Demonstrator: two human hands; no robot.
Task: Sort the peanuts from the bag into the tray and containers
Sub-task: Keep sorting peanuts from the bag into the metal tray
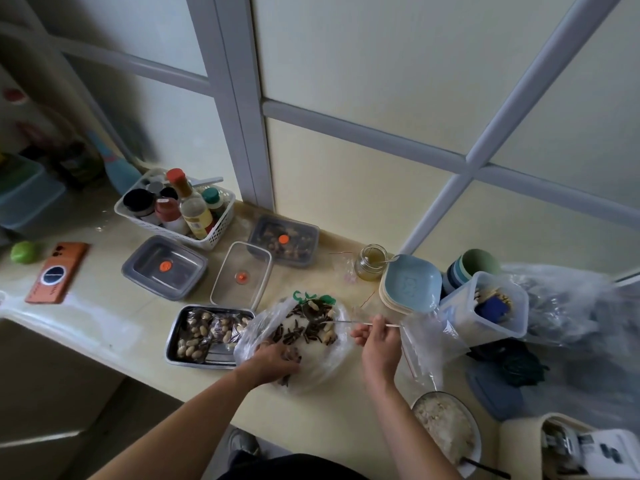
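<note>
Clear plastic bag point(325, 362) lies open on tabletop point(104, 323), with peanuts point(327, 336) and dark bits inside. Left hand point(273, 363) rests on the bag's near edge, fingers bent into the plastic; cannot tell if it grips. Right hand point(377, 341) pinches the handle of a thin spoon point(346, 322), bowl end in the bag. Steel tray point(194, 362) touches the bag's left side and holds more peanuts. 3 containers point(164, 266) stand behind the tray, each with an orange dot.

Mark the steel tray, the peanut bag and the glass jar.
steel tray point(172, 341): head view, on its left rim.
peanut bag point(323, 360): head view, on bare plastic near its right side.
glass jar point(371, 268): head view, on the middle of its glass body.
</note>
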